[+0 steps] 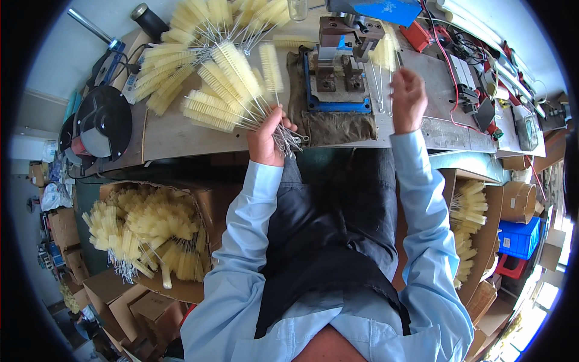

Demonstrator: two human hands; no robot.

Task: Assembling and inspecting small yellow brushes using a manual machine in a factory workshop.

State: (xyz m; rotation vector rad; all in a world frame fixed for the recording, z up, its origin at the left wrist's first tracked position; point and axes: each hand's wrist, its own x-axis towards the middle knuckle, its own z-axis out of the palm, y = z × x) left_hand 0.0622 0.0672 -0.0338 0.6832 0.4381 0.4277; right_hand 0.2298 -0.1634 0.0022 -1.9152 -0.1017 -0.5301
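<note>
My left hand (269, 137) is closed around the twisted-wire handles of several cream bottle brushes (232, 73). Their bristle heads fan out up and to the left, and the looped wire ends (291, 142) stick out below my fingers. My right hand (409, 99) is raised at the right of a small metal press fixture (339, 78), its fingers curled together. Beside that fixture lie more bottle brushes (384, 51) with their wire loops toward me. One thin wire reaches up to my right fingertips, but whether they grip it is unclear.
A heap of brushes (199, 24) covers the back left of the table. The fixture's blue base (339, 107) rests on a dark cloth (344, 130). A black round-guarded machine (102, 123) stands left. Open cartons of brushes (154, 223) flank my legs. Wires and tools (467, 78) crowd the right.
</note>
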